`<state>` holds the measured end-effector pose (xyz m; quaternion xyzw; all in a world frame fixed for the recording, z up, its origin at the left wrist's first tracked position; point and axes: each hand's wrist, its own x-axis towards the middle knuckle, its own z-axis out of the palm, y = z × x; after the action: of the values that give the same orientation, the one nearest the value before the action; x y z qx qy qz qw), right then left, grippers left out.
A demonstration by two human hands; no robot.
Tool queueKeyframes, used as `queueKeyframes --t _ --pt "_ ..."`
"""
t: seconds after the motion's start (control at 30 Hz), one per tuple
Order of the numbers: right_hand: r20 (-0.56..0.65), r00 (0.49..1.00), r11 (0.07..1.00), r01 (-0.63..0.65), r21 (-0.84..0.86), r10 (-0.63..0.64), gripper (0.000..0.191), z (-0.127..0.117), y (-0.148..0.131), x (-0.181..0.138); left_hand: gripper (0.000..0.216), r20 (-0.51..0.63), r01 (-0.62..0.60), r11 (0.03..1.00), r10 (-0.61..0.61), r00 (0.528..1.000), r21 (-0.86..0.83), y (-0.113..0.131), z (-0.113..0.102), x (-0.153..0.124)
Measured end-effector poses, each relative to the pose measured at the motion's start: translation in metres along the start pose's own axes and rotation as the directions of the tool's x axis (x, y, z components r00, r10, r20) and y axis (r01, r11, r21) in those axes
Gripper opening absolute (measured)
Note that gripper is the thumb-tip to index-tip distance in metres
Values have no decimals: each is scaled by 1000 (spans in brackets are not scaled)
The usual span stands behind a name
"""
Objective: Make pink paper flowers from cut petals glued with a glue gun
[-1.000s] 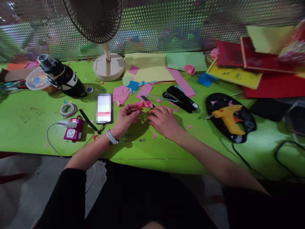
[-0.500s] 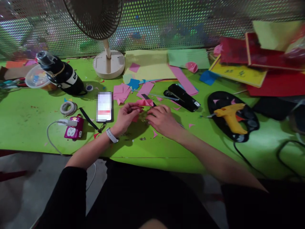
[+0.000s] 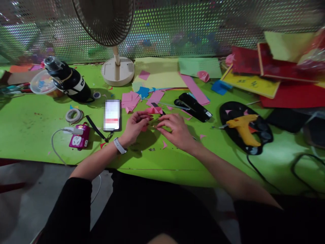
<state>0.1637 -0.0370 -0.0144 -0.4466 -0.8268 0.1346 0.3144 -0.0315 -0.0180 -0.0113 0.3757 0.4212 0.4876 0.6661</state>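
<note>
My left hand point(image 3: 134, 126) and my right hand point(image 3: 175, 128) meet over the green table point(image 3: 30, 128), fingertips together around a small pink paper piece point(image 3: 145, 127). Both hands are pinched closed on it; most of the piece is hidden by the fingers. A folded pink paper shape point(image 3: 154, 110) lies just beyond the fingertips. A phone point(image 3: 112, 115) lies left of my left hand. A white band sits on my left wrist.
A stack of pink squares point(image 3: 130, 100), black stapler point(image 3: 192, 105), yellow glue gun point(image 3: 243, 128) on a black tray, tape roll point(image 3: 73, 115), pink power strip point(image 3: 79, 140), black bottle point(image 3: 68, 81), fan base point(image 3: 117, 71), and coloured sheets point(image 3: 254, 83) at the back right.
My hands have stayed together on the small pink piece, with only slight finger movement. The view has shifted a little.
</note>
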Motion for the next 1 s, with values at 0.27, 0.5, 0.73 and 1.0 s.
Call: queueKeyframes --t 0.27,0.5,0.73,1.0 --pt "-333 932 975 -74 211 143 3 -4 -5 2 15 17 233 960 -234 972 -156 -5 13 -16" --pt "-389 921 995 33 94 6 6 1 -8 -1 14 165 333 900 -296 941 -280 -1 19 -27" --pt "-379 923 997 67 -30 -73 8 1 -10 -3 16 213 319 900 -263 941 -296 -5 15 -24" --pt "-364 927 992 52 -118 -92 12 4 -8 -5 20 173 251 933 -211 962 -259 -2 16 -25"
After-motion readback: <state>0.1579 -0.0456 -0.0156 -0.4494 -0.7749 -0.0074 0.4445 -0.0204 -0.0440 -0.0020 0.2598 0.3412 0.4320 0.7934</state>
